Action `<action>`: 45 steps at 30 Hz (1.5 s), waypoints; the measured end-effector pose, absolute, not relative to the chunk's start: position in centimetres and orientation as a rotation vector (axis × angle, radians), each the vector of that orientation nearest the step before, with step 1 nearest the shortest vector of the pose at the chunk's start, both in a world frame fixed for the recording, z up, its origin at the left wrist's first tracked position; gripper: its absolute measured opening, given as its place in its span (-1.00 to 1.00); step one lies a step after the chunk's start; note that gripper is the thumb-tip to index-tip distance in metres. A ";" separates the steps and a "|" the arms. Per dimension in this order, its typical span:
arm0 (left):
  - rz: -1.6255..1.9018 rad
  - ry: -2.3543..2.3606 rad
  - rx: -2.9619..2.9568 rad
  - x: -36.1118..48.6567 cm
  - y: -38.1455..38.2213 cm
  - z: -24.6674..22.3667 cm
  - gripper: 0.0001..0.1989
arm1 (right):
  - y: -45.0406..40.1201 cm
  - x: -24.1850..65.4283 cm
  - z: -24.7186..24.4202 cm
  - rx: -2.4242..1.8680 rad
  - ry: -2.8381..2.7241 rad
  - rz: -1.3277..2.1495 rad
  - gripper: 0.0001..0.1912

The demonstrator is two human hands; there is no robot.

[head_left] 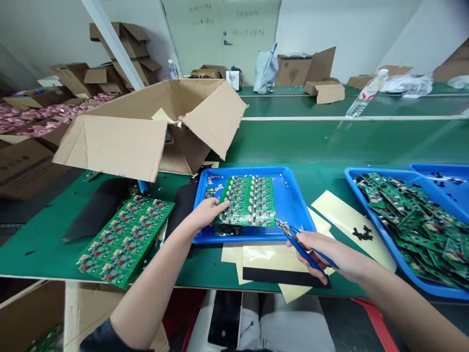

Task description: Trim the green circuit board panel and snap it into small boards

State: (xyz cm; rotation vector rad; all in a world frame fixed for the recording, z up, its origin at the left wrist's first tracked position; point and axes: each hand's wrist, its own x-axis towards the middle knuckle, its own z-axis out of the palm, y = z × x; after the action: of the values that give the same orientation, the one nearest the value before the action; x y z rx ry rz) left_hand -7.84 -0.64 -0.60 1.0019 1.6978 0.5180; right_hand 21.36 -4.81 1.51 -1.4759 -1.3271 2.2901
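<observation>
My left hand (208,213) grips the left edge of a green circuit board panel (251,200), thumb on top. The panel is held over a blue tray (296,210) and carries rows of small white and red parts. In my right hand (315,254) is a pair of blue-handled cutting pliers (302,248), fingers wrapped around the handles. The tips of the pliers are at the panel's lower right corner; whether they touch it I cannot tell. Under the panel, a smaller piece of board (229,230) lies in the tray, along with small white bits.
More panels (126,239) are stacked on the left of the green table. A large open cardboard box (120,142) stands behind them. To the right, a blue tray (399,264) is heaped with small boards. Yellow sheets (344,220) lie between the trays. A plastic bottle (366,95) stands farther back.
</observation>
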 end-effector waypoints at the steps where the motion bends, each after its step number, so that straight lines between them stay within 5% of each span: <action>1: 0.603 1.605 0.834 -7.7 -0.1 -0.7 -0.54 | -4.6 21.4 1.4 -1.467 -1.348 2.281 -0.12; 10: 0.612 1.375 0.493 -6.7 2.0 -0.2 -0.54 | -3.4 22.4 1.6 -1.411 -1.628 2.080 -0.28; 20: 0.937 1.393 1.066 -5.3 0.1 0.4 -0.52 | -3.3 21.4 1.4 -1.689 -1.467 2.056 -0.64; 27: 0.969 1.353 0.992 -5.3 -1.5 1.2 -0.44 | -3.4 22.1 1.3 -1.584 -1.417 2.031 -0.59; 34: 1.120 1.237 0.825 -7.7 -5.0 2.2 -0.45 | -3.8 23.1 1.0 -1.560 -1.341 1.970 -0.26; 45: 1.498 1.232 0.658 -12.3 -17.0 3.9 -0.47 | -4.8 17.4 -0.1 -1.431 -1.633 2.083 -0.51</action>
State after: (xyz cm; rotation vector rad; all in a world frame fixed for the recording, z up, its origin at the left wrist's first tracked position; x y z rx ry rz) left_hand -12.30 -16.98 3.89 0.6582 1.2322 1.4979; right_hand 17.41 -4.78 -0.09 -1.4307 -1.6329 2.0829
